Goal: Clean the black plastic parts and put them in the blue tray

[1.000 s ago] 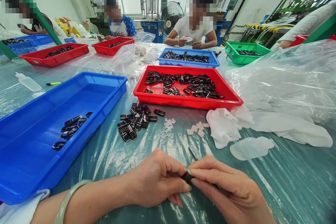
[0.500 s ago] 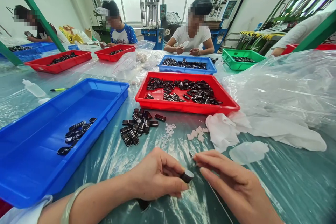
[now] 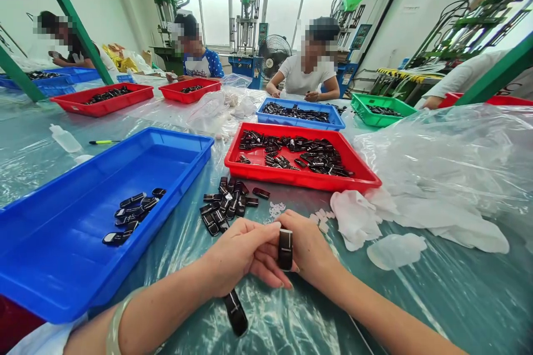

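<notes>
Just right of the picture's middle, my left hand (image 3: 245,252) pinches a small glossy black plastic piece (image 3: 285,249) between thumb and fingers, its face turned to me. My right hand (image 3: 310,244) is close against the piece's right side; its fingers are mostly hidden, so what they hold I cannot make out. Under my left wrist, another black piece (image 3: 236,313) lies on the plastic-covered table (image 3: 291,327). Beyond my hands sits a loose pile of black pieces (image 3: 227,205). Small white bits (image 3: 276,209) and pale pads (image 3: 322,216) lie by my right hand, partly covered.
A blue tray (image 3: 170,141) with several black pieces stands left. The red tray (image 3: 302,177) ahead holds many more. To the right are white cloth (image 3: 353,219), a translucent bottle (image 3: 395,251) and plastic sheeting (image 3: 449,150). Co-workers (image 3: 310,69) sit across the table.
My hands have come together, the right moving left and away from me. The held black piece has turned from end-on to face-on. The view has shifted slightly.
</notes>
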`<state>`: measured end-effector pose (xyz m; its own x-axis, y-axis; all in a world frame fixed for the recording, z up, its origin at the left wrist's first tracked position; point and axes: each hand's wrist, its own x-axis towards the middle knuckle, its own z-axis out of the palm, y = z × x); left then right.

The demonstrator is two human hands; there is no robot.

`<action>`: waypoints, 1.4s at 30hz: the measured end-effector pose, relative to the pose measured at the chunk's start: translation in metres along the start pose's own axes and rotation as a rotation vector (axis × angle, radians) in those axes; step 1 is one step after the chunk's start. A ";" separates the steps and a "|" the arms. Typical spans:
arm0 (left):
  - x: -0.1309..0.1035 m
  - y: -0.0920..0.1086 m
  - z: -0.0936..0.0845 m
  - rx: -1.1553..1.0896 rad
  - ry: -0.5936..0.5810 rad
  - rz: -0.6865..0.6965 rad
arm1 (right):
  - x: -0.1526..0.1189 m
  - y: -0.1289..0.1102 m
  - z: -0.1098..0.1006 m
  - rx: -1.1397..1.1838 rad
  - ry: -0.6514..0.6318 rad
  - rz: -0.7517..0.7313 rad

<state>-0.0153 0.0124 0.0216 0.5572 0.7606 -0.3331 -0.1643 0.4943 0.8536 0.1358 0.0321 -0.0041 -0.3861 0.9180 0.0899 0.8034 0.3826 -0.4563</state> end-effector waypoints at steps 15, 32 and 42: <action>-0.002 -0.004 0.003 0.060 -0.012 -0.008 | -0.005 0.001 0.003 0.074 -0.027 -0.069; -0.007 -0.020 0.008 0.229 -0.203 -0.212 | 0.002 0.004 0.011 0.115 0.023 -0.085; -0.006 -0.013 0.013 0.225 -0.103 -0.117 | -0.041 0.001 -0.026 0.256 0.076 -0.061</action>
<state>-0.0057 -0.0036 0.0177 0.6433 0.6513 -0.4024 0.0850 0.4616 0.8830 0.1645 -0.0021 0.0152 -0.3873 0.9029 0.1865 0.6348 0.4079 -0.6562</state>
